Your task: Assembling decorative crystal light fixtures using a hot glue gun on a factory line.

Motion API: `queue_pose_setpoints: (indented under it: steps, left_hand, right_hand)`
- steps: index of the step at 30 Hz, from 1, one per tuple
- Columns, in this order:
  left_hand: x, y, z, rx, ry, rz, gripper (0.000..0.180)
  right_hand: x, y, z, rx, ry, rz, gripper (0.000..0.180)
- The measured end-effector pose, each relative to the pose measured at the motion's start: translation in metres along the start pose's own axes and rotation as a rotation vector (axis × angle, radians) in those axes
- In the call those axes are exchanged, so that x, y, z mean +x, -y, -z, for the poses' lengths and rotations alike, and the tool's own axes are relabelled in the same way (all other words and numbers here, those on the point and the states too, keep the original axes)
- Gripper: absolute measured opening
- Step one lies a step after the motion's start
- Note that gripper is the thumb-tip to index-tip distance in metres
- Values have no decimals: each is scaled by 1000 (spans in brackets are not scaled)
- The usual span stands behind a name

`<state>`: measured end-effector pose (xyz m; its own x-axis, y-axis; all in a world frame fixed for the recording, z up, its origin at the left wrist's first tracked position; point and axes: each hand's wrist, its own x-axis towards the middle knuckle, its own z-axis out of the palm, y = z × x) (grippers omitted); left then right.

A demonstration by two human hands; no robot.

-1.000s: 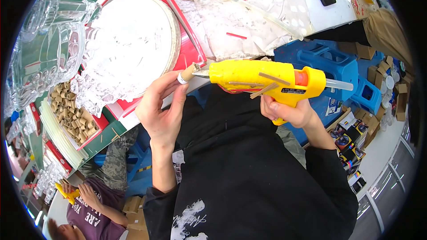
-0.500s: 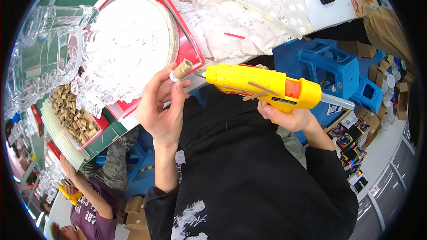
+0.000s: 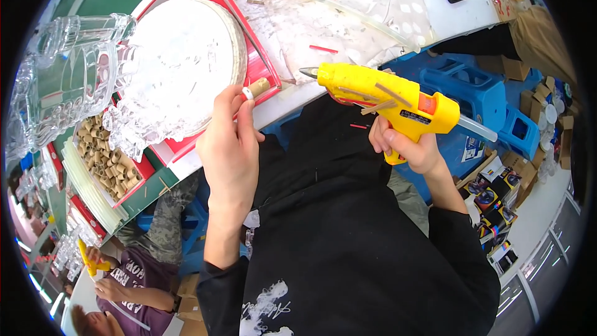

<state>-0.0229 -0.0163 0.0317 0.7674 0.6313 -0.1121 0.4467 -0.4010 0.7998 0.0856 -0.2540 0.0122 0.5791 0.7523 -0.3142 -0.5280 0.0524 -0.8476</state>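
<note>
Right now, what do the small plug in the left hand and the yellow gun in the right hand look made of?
Plug: likely cork, matte tan and grainy, with a white band at one end. Glue gun: moulded plastic, smooth glossy yellow with an orange patch, and a metal-looking nozzle tip.

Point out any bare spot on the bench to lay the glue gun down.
Barest: the white bench edge between the left hand's cork and the glue gun in the right hand. Beyond, sticks and glue scraps litter it; the red tray and cork box crowd the left.

cork piece (image 3: pixel 258 88): lower end hid by fingers (image 3: pixel 238 107) | co-worker (image 3: pixel 124 286): cut off at frame edge
</note>
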Motion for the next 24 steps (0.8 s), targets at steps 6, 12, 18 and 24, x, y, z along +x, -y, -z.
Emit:
queue_pose_setpoints:
  steps: [6, 12, 18, 24]
  left_hand:
    - [15, -10, -2, 316, 73, -133, 13]
    - [23, -18, 2, 389, 194, -121, 14]
    - [24, -16, 1, 384, 230, -153, 12]
    - [26, -13, 0, 484, 196, -252, 12]
  right_hand:
    - [0, -5, 1, -65, -49, 22, 27]
    - [0, -8, 8, -52, -25, 17, 27]
    - [12, -7, 4, -91, -52, 43, 20]
    - [45, -5, -11, -87, 25, 112, 17]
